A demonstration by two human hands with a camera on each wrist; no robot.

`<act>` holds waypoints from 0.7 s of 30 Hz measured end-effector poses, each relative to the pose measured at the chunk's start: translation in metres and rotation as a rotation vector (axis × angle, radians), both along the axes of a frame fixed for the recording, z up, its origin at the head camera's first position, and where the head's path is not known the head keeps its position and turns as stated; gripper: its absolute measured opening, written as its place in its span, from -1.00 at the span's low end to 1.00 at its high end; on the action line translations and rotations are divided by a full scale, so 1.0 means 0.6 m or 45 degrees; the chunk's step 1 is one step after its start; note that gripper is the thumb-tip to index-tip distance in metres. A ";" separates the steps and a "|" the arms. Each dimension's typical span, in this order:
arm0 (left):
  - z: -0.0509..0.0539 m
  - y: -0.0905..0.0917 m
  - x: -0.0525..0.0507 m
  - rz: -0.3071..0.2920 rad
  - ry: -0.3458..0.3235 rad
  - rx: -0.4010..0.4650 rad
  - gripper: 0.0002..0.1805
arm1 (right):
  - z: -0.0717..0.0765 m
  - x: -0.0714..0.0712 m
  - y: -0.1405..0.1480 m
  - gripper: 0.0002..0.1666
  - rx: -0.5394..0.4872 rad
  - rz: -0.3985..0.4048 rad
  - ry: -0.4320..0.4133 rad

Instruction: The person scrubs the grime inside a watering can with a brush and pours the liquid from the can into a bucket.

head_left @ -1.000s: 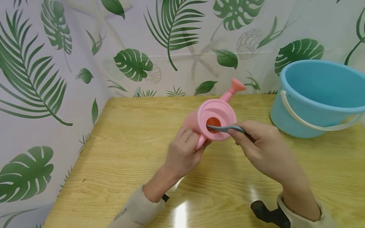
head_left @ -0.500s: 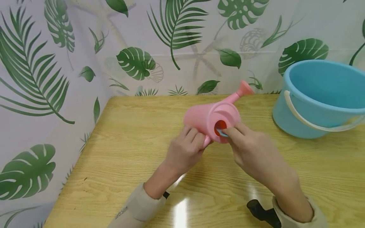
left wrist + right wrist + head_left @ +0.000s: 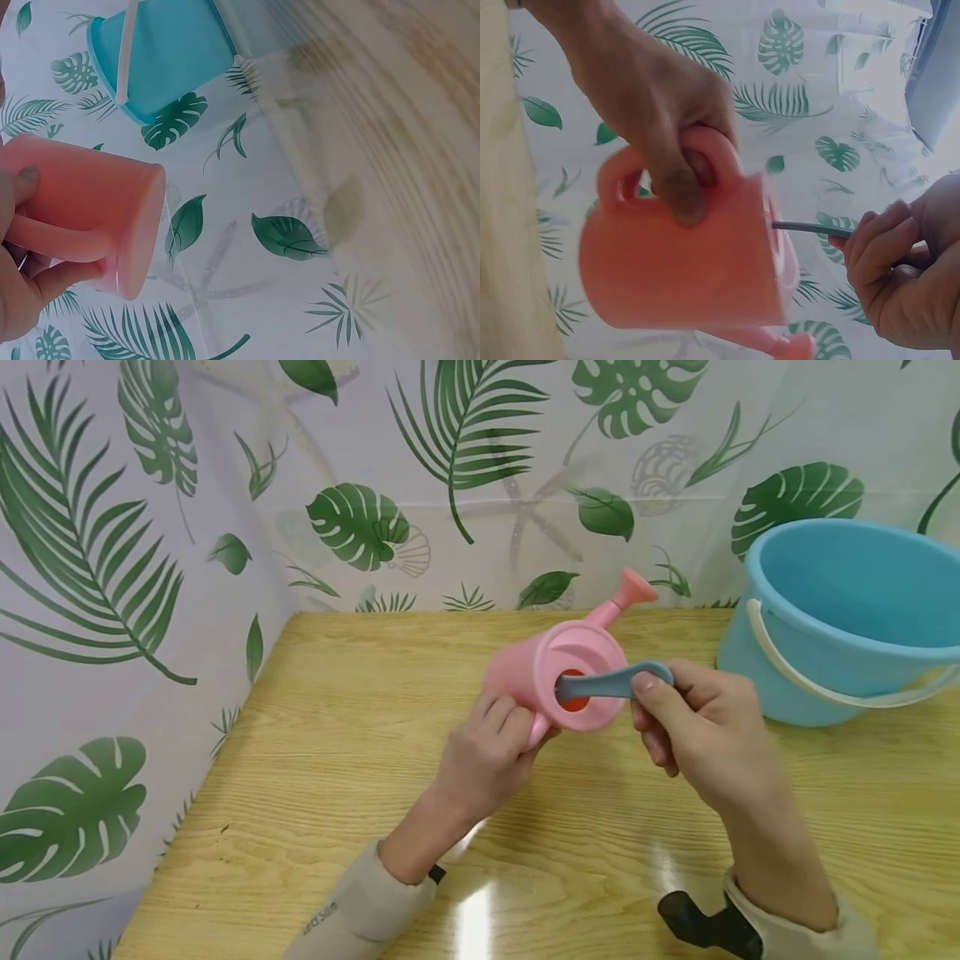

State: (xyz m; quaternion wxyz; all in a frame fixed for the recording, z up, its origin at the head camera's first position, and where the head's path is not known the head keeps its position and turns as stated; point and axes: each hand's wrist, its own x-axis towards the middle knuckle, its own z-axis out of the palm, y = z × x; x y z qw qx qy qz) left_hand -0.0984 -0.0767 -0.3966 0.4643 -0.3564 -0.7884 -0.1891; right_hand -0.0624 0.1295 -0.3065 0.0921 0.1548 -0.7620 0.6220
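My left hand (image 3: 487, 760) grips the handle of a pink watering can (image 3: 517, 668), its fingers curled round it. The can is tilted, its round top opening facing me and its spout pointing to the back right. Inside the rim, a smaller hole shows orange-red. From the right, my right hand (image 3: 708, 735) pinches the broad end of a blue-grey spoon-like utensil (image 3: 611, 683) between thumb and fingers. The utensil's far end is hidden inside that hole. In the right wrist view, its thin handle (image 3: 810, 226) enters the can's open end.
A light blue bucket (image 3: 795, 681) with a white handle (image 3: 810, 692) stands at the right on the wood-grain table (image 3: 360, 718). Behind and to the left hangs a white leaf-print cloth (image 3: 480, 568).
My right hand first goes in close to the can's opening with the utensil, then draws back right, showing more of its handle. The can shifts and turns slightly; my left hand keeps its grip.
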 end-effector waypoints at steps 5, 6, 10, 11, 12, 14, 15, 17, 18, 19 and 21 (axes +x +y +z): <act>0.004 -0.005 -0.003 0.005 0.013 0.014 -0.60 | -0.003 0.003 -0.016 -0.63 0.025 0.019 0.018; 0.005 -0.006 -0.003 0.006 0.014 0.015 -0.61 | -0.003 0.004 -0.016 -0.63 -0.016 0.015 0.030; 0.010 -0.009 -0.003 0.013 0.007 0.035 -0.62 | -0.001 0.005 -0.013 -0.63 -0.120 0.023 0.032; 0.011 -0.010 -0.003 0.019 0.013 0.032 -0.62 | -0.002 0.005 -0.013 -0.65 -0.082 0.040 0.015; 0.011 -0.010 -0.003 0.031 0.024 0.025 -0.62 | -0.003 0.005 -0.014 -0.66 -0.025 0.058 0.002; 0.011 -0.010 -0.002 0.039 0.043 0.007 -0.61 | -0.005 0.004 -0.018 -0.68 0.101 0.097 -0.024; 0.011 -0.010 -0.002 0.038 0.051 0.001 -0.61 | -0.006 0.004 -0.020 -0.69 0.156 0.111 -0.029; 0.010 -0.009 -0.001 0.030 0.060 -0.009 -0.60 | -0.007 0.005 -0.022 -0.70 0.187 0.127 -0.044; 0.010 -0.008 -0.001 0.024 0.058 -0.006 -0.60 | -0.007 0.005 -0.022 -0.70 0.151 0.130 -0.044; 0.009 -0.009 -0.001 0.015 0.052 0.001 -0.60 | -0.006 0.005 -0.021 -0.69 0.089 0.131 -0.052; 0.009 -0.009 -0.002 0.007 0.042 0.016 -0.60 | -0.004 0.005 -0.017 -0.69 -0.035 0.137 -0.058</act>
